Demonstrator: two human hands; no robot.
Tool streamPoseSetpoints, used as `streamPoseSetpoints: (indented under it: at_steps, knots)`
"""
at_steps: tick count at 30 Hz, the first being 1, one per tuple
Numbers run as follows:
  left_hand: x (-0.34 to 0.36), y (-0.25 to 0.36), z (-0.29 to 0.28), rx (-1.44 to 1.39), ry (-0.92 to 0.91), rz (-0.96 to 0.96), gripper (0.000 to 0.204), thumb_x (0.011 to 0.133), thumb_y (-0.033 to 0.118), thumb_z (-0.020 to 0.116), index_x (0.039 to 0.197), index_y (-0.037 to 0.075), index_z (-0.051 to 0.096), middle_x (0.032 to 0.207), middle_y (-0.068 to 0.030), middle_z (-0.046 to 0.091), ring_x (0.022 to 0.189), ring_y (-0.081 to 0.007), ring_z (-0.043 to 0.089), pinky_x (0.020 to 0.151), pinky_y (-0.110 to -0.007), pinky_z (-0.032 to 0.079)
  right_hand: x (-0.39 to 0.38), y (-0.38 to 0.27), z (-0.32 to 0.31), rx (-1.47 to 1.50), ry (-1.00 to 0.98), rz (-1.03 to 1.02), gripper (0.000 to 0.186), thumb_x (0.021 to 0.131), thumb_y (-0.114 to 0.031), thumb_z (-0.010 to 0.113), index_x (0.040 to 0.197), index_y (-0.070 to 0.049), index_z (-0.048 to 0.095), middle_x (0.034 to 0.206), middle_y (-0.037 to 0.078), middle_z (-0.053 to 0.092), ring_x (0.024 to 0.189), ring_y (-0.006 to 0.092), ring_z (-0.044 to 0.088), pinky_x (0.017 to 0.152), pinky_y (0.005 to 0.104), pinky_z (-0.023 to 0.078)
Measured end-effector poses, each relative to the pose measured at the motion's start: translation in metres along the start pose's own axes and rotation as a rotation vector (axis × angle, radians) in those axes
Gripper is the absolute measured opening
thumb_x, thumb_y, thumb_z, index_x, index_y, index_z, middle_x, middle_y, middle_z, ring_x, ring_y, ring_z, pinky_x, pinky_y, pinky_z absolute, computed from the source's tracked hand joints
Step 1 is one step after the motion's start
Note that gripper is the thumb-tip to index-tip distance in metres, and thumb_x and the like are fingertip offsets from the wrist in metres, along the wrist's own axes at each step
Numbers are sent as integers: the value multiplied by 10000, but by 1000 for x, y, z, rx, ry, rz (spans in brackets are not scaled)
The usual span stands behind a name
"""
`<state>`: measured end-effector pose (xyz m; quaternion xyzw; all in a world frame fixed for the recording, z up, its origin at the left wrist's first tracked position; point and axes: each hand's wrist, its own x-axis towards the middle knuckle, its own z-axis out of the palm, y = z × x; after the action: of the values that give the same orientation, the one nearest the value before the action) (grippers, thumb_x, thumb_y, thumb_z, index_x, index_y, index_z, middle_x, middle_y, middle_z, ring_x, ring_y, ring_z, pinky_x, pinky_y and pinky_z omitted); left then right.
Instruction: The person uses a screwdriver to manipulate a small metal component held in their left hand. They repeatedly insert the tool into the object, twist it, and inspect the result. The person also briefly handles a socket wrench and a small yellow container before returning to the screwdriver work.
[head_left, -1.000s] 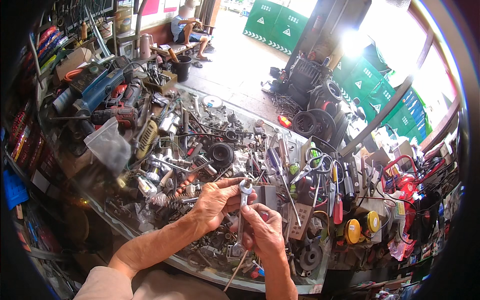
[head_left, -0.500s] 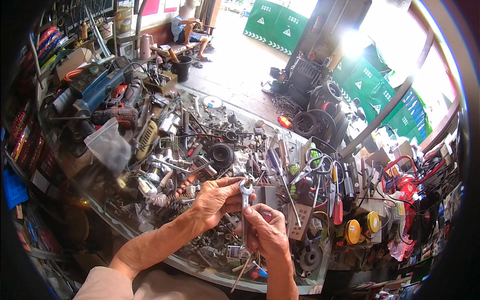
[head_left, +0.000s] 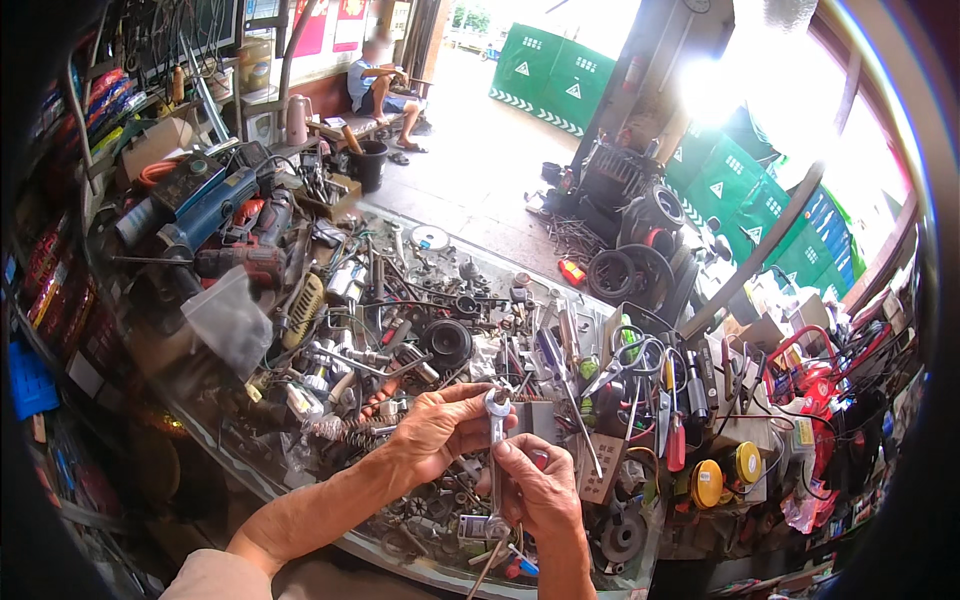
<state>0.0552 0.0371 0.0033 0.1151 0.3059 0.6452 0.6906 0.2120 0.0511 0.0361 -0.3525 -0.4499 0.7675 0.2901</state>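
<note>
Silver double-ended metal wrench: held upright between the two hands over the cluttered tabletop (head_left: 355,545), its U-shaped jaw at the top; the wrench (head_left: 497,425) has its middle partly covered by fingers.
Left hand: this hand (head_left: 432,432) pinches at the wrench's top end, other fingers curled behind it; the exact contact is hidden.
Small metal piece: sits at the wrench's mouth; the piece (head_left: 503,389) is too small to make out.
Right hand: this hand (head_left: 545,485) closes round the wrench's shaft, thumb against it, most fingertips out of sight.
Red patch: shows among the right hand's fingers, mostly covered.
Thin rod: slants out below the right hand and leaves the lower edge; whether it joins the red patch, I cannot tell.
Forearms: cut off below, the left ending in a beige sleeve.
Behind the hands: a dark grey block (head_left: 537,413), partly covered by the right hand, and a round black ribbed part (head_left: 447,343) amid loose metal parts.
Left side: a crumpled clear plastic bag (head_left: 232,320) near a red-and-black power drill (head_left: 245,265).
Right side: a screwdriver with a red handle (head_left: 676,447), just below scissors.
Doorway: glare washes out the ground.
</note>
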Motion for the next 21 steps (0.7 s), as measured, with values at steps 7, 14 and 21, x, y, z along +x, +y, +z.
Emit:
streamPoseSetpoints:
  at_steps: [7,14,21]
  knots:
    - [0,-3,-3,-56,-19,16,223,867,80,571,1076,3,557,959,-126,643,889,-235,646,764,-346,554,-3,-3,3,30,-14,5,184,894,-163,565,866,19,566,644,130,635,325,66,420,300,202,299]
    - [4,-3,-3,-73,29,16,204,868,85,562,1061,21,575,947,-106,653,890,-233,645,780,-341,541,-3,-2,4,29,-12,2,191,897,-168,563,863,20,566,651,134,640,327,62,420,303,197,297]
    - [5,-7,-5,-40,34,-20,230,845,114,619,1052,37,556,933,-62,647,845,-168,642,797,-323,524,-1,-1,3,-3,62,-1,196,901,-174,557,844,14,562,635,129,635,323,62,422,299,189,299]
